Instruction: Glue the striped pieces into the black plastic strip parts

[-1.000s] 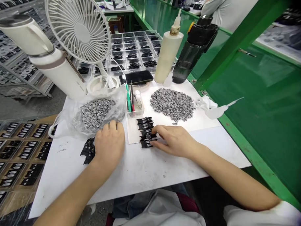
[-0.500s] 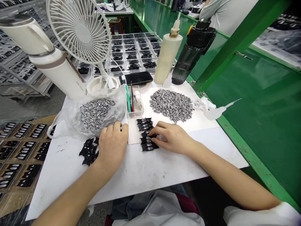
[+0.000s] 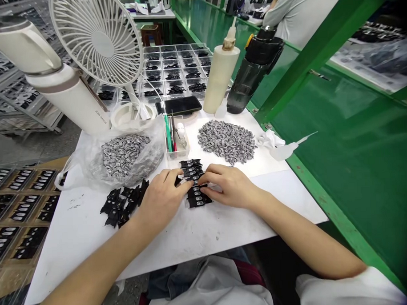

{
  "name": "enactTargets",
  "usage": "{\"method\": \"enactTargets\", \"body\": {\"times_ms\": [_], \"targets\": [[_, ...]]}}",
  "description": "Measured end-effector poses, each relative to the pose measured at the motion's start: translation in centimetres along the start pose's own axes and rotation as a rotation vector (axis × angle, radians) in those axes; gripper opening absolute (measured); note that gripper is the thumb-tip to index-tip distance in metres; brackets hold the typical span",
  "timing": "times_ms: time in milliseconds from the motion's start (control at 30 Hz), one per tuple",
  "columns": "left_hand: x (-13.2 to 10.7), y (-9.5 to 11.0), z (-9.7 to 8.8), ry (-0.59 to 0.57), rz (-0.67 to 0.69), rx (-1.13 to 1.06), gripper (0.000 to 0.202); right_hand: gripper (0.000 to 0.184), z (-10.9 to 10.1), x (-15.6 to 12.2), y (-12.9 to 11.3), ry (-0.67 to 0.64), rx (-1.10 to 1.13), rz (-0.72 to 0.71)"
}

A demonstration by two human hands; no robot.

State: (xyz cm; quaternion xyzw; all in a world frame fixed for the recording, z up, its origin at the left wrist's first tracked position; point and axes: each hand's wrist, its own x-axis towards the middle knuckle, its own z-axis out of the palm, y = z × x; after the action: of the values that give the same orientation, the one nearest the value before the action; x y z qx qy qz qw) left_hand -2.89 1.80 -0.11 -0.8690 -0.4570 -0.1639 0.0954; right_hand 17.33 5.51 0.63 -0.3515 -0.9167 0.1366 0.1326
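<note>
A short column of small black parts (image 3: pixel 193 184) lies on the white board (image 3: pixel 193 228) in front of me. My left hand (image 3: pixel 163 197) has its fingers curled at the column's left edge and pinches something small and dark there. My right hand (image 3: pixel 228 186) rests on the column's right side, fingers bent and pressed down on the parts. A loose heap of black parts (image 3: pixel 123 203) lies just left of my left hand. A pile of small grey pieces (image 3: pixel 226 140) sits behind my right hand.
A clear bag of grey pieces (image 3: pixel 125 155), a small tool holder (image 3: pixel 176 142), a phone (image 3: pixel 178 105), a white fan (image 3: pixel 97 40), a white flask (image 3: pixel 59 86), a glue bottle (image 3: pixel 220 76) and a dark bottle (image 3: pixel 250 73) crowd the back. Trays of parts (image 3: pixel 18 203) lie left. Another person (image 3: pixel 302 11) stands far right.
My left hand has moved right from the bag and loose heap to the column of black parts. My right hand has stayed on the column.
</note>
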Motion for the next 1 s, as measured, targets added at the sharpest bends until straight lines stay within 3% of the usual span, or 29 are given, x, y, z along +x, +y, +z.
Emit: {"method": "enactTargets", "body": {"times_ms": [200, 333, 433, 600, 800, 900, 1000], "targets": [[-0.1, -0.2, 0.3, -0.009, -0.039, 0.011, 0.026, 0.042, -0.2, -0.3, -0.2, -0.028, -0.013, -0.178], [-0.1, -0.4, 0.4, -0.005, -0.057, -0.011, 0.028, 0.034, 0.6, -0.1, -0.1, -0.044, -0.017, -0.187], [0.1, -0.4, 0.1, 0.065, -0.120, -0.135, 0.032, 0.030, 1.0, 0.2, 0.1, -0.034, -0.008, -0.166], [0.4, 0.3, -0.7, 0.151, -0.479, -0.671, 0.038, 0.031, 0.9, 0.4, 0.2, 0.031, 0.009, -0.143], [0.8, 1.4, -0.9, -0.048, -0.864, -1.768, 0.036, 0.030, 0.3, 0.2, 0.0, 0.257, 0.261, -0.169], [0.8, 1.9, -0.9, -0.133, -0.937, -2.004, 0.034, 0.038, 0.3, 0.1, -0.1, 0.297, 0.347, -0.172], [0.6, 2.3, -0.7, -0.148, -0.930, -2.048, 0.031, 0.039, 0.3, 0.0, -0.2, 0.253, 0.358, -0.179]]}}
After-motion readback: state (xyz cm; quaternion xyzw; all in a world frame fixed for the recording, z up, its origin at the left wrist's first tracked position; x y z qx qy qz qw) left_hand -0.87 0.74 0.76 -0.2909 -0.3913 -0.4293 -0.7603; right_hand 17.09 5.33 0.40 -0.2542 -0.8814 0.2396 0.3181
